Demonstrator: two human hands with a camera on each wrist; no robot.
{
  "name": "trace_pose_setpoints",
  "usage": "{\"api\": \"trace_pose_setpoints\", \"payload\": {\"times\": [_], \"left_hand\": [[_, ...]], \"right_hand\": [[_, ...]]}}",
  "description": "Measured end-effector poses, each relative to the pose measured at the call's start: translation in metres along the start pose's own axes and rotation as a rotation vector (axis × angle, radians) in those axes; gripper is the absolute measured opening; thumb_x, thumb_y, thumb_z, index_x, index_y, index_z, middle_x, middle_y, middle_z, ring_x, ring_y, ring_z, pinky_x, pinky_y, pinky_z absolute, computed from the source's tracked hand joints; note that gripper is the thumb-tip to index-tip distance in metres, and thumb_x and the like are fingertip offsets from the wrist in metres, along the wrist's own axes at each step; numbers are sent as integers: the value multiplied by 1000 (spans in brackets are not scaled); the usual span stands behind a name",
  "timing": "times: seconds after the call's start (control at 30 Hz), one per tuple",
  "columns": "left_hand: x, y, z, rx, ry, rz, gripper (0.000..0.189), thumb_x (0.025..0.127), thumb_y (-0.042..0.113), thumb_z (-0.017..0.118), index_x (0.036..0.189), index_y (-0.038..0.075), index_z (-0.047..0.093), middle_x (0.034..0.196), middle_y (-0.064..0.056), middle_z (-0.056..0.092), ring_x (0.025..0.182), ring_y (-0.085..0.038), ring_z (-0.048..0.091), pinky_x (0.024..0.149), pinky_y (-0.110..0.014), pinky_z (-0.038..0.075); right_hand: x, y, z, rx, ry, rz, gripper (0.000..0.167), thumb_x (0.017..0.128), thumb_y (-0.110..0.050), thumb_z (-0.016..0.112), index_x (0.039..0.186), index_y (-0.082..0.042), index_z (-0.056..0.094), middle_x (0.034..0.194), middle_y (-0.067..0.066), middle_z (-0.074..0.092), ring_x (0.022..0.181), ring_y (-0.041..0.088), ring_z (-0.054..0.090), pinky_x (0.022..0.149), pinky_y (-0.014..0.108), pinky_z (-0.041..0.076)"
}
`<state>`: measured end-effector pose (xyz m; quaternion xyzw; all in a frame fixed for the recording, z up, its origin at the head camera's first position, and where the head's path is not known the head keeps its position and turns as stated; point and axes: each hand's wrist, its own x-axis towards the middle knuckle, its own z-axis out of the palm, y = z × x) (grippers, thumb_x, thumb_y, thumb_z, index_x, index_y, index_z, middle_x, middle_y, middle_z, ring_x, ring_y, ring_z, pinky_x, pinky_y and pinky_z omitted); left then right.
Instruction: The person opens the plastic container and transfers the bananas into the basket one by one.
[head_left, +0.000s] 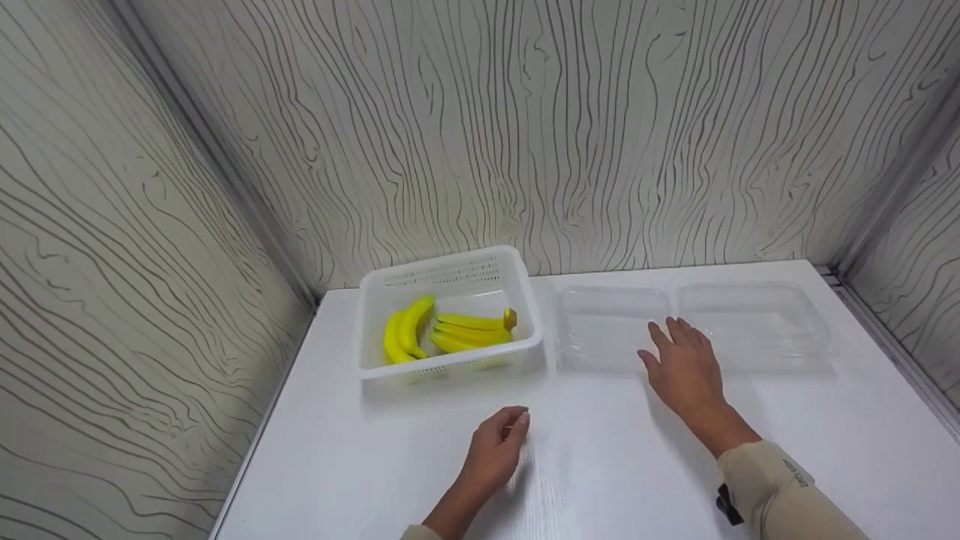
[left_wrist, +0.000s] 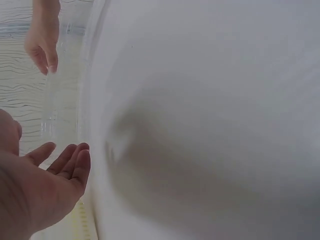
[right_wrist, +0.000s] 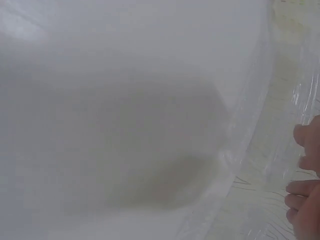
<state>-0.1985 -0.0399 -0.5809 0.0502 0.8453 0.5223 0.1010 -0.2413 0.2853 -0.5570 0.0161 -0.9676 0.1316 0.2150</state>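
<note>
A clear plastic container with two shallow sections lies on the table, its left section [head_left: 607, 330] next to the basket and its right section [head_left: 765, 319] farther right. My right hand [head_left: 686, 371] hovers at the near side of the container's middle, fingers spread and holding nothing; whether it touches the plastic cannot be told. My left hand [head_left: 493, 454] is low in front of the basket, fingers loosely bent, with nothing in it. In the white basket [head_left: 361, 322], a pair of yellow bananas [head_left: 411, 326] lies left of a banana bunch [head_left: 472, 335].
The white table [head_left: 585, 457] carries the basket and container near its back edge. Behind them rises a wood-grain patterned wall [head_left: 555, 135], with another such panel [head_left: 112, 300] on the left. Metal framing [head_left: 900, 330] runs along the right side.
</note>
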Motion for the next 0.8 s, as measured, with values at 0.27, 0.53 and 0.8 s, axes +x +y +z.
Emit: {"api": "trace_pose_setpoints", "payload": {"times": [0.27, 0.53, 0.8], "left_hand": [[-14, -22, -23, -35, 50, -65, 35, 109, 36, 59, 133, 12, 70, 120, -1, 76, 102, -8, 69, 89, -34, 59], [-16, -8, -39, 272, 156, 162, 38, 108, 38, 60, 141, 19, 65, 141, -2, 69, 135, -23, 64, 115, -50, 53], [0, 33, -44, 580, 107, 280, 73, 104, 57, 59, 167, 28, 36, 182, -4, 18, 169, -32, 18, 134, -60, 27]], "right_hand": [[-24, -9, -4, 128, 116, -1, 50, 99, -21, 72, 139, 5, 64, 142, 35, 61, 142, 53, 49, 118, 70, 36], [-29, -29, -18, 151, 76, -25, 59, 98, -34, 73, 146, -2, 62, 153, 31, 56, 150, 51, 40, 124, 71, 25], [-20, -53, -42, 153, -209, 38, 92, 98, -72, 57, 168, -15, 36, 178, 26, 19, 167, 50, 8, 130, 74, 1]]}}
